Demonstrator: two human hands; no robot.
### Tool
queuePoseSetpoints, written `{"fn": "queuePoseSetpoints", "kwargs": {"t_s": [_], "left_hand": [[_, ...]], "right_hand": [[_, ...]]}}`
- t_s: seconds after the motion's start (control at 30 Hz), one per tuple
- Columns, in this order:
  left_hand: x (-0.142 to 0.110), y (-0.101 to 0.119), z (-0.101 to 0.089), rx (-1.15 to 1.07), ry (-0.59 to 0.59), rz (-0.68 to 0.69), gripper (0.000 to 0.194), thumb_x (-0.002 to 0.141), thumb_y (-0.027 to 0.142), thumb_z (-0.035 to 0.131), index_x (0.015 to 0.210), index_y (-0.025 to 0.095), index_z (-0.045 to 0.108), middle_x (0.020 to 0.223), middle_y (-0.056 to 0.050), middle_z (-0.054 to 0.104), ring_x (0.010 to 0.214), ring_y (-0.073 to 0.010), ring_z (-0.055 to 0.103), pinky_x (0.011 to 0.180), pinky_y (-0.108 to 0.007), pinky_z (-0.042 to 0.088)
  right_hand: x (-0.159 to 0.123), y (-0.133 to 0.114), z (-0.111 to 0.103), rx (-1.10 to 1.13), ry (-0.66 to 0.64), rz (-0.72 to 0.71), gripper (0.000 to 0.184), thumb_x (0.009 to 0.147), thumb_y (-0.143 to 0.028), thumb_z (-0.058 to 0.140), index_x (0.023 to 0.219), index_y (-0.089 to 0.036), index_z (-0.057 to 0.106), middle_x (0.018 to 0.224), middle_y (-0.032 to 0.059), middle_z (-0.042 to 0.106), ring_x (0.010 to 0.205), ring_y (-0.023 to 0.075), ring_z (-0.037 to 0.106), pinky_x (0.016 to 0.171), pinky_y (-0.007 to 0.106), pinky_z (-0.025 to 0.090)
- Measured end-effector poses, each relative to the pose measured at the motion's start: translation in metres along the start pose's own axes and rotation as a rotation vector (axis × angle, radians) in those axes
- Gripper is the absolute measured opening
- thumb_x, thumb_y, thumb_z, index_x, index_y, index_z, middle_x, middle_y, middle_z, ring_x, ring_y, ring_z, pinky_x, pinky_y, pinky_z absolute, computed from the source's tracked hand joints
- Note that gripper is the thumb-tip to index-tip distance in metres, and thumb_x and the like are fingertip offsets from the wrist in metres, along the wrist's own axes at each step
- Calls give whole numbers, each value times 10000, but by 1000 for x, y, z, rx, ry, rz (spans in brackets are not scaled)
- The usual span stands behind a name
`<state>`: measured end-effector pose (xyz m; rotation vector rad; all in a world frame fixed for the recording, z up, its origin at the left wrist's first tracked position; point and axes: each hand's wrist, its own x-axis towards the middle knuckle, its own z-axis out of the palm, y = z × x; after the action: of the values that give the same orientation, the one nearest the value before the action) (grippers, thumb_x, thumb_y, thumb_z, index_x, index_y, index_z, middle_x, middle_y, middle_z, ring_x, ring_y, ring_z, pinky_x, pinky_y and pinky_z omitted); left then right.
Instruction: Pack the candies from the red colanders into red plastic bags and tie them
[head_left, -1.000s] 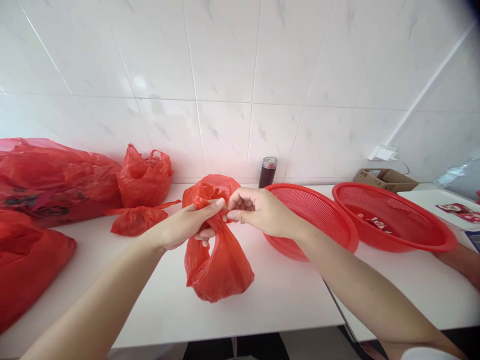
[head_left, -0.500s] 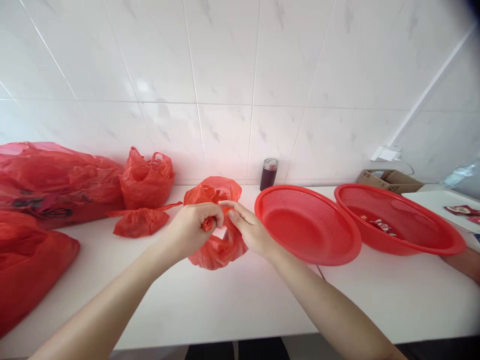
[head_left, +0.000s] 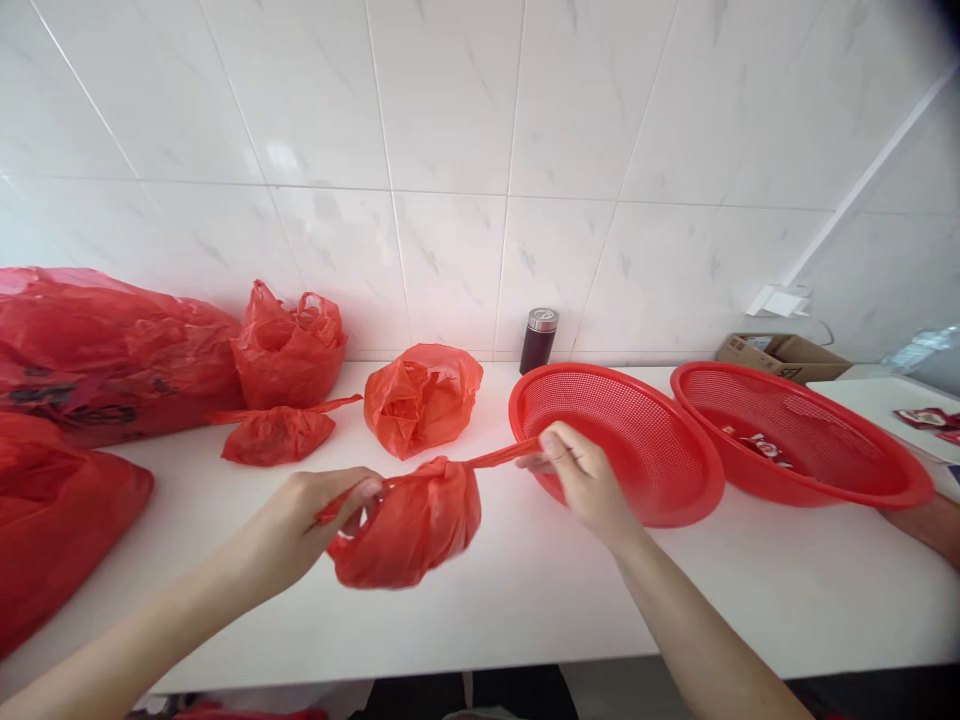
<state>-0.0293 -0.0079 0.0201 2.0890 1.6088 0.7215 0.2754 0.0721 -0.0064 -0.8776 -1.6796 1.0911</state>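
Between my hands a filled red plastic bag [head_left: 420,530] is stretched by its two handles above the white table. My left hand [head_left: 334,515] is closed on one handle at the bag's left side. My right hand [head_left: 574,465] pinches the other handle, pulled out into a thin twisted strip toward the right, in front of the near red basket. What is inside the bag is hidden. Just behind it another red plastic bag [head_left: 424,398] sits on the table with its crumpled top spread. A small tied red bag [head_left: 279,436] lies to the left.
Large red bags [head_left: 112,350] fill the left side, beside an upright red bag [head_left: 289,345]. On the right stand two red baskets, the nearer [head_left: 619,480] and the farther [head_left: 810,470], which holds small packets. A dark flask [head_left: 538,342] and a cardboard box [head_left: 784,357] are by the wall. Another person's arm [head_left: 926,525] shows at right.
My hands have moved apart, drawing the bag's handles out to either side. The held bag has come nearer to me, revealing the separate red bag behind it.
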Motion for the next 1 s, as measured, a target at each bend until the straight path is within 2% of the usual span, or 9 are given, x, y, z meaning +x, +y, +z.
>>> {"fn": "queuePoseSetpoints", "kwargs": {"t_s": [0.1, 0.2, 0.33, 0.43, 0.53, 0.67, 0.77, 0.87, 1.0], "left_hand": [[-4, -11, 1, -118, 191, -80, 381, 918, 518, 435, 763, 228, 627, 692, -8, 667, 668, -180, 633, 672, -261, 508], [19, -4, 18, -479, 458, -193, 409, 885, 582, 471, 811, 208, 622, 794, -31, 679, 784, -201, 674, 823, -334, 541], [59, 16, 56, -778, 613, -183, 438, 865, 623, 472, 747, 204, 528, 726, -5, 608, 695, -184, 669, 723, -326, 558], [70, 24, 84, -730, 698, -171, 423, 908, 602, 400, 765, 215, 496, 723, 9, 575, 641, -148, 613, 653, -276, 515], [63, 20, 103, -640, 750, -177, 413, 944, 559, 356, 743, 220, 480, 656, 31, 501, 576, -124, 492, 587, -237, 427], [48, 4, 111, -545, 792, -239, 395, 958, 515, 363, 698, 224, 417, 623, 45, 392, 568, -130, 379, 576, -244, 354], [43, -6, 110, -519, 822, -308, 385, 967, 506, 330, 703, 231, 385, 633, 41, 377, 568, -138, 366, 564, -249, 350], [41, -10, 112, -524, 797, -336, 398, 972, 522, 264, 719, 237, 377, 653, 33, 403, 566, -139, 394, 556, -248, 381], [36, -12, 118, -502, 741, -340, 412, 977, 524, 175, 742, 242, 363, 669, 25, 427, 559, -135, 430, 553, -244, 422]], "right_hand": [[4, 11, -5, 72, 151, 23, 352, 953, -514, 463, 779, -209, 489, 750, 14, 631, 762, 176, 669, 750, 326, 546], [16, 17, 19, 150, 253, -24, 342, 970, -535, 391, 863, -222, 477, 857, 32, 656, 805, 173, 662, 752, 324, 542], [27, 35, 69, -45, 222, -105, 275, 939, -514, 457, 955, -242, 420, 1055, 52, 630, 960, 184, 620, 801, 314, 500], [26, 59, 96, -139, 239, -68, 240, 966, -480, 386, 934, -243, 394, 896, 32, 632, 780, 190, 614, 669, 302, 464], [22, 79, 103, -196, 250, -34, 254, 991, -458, 298, 881, -245, 383, 718, -14, 576, 597, 177, 553, 569, 278, 401], [21, 83, 94, -271, 215, -12, 298, 978, -482, 325, 819, -241, 400, 712, -12, 595, 621, 173, 567, 602, 270, 394], [15, 74, 96, -336, 178, 12, 297, 991, -469, 288, 861, -240, 426, 701, -16, 606, 614, 173, 574, 595, 264, 382], [5, 68, 113, -413, 116, 12, 284, 1003, -443, 254, 932, -239, 439, 722, -7, 623, 635, 189, 588, 579, 266, 352], [2, 76, 130, -492, 49, 20, 285, 1008, -426, 238, 940, -234, 438, 716, -5, 629, 620, 197, 587, 569, 268, 332]]}}
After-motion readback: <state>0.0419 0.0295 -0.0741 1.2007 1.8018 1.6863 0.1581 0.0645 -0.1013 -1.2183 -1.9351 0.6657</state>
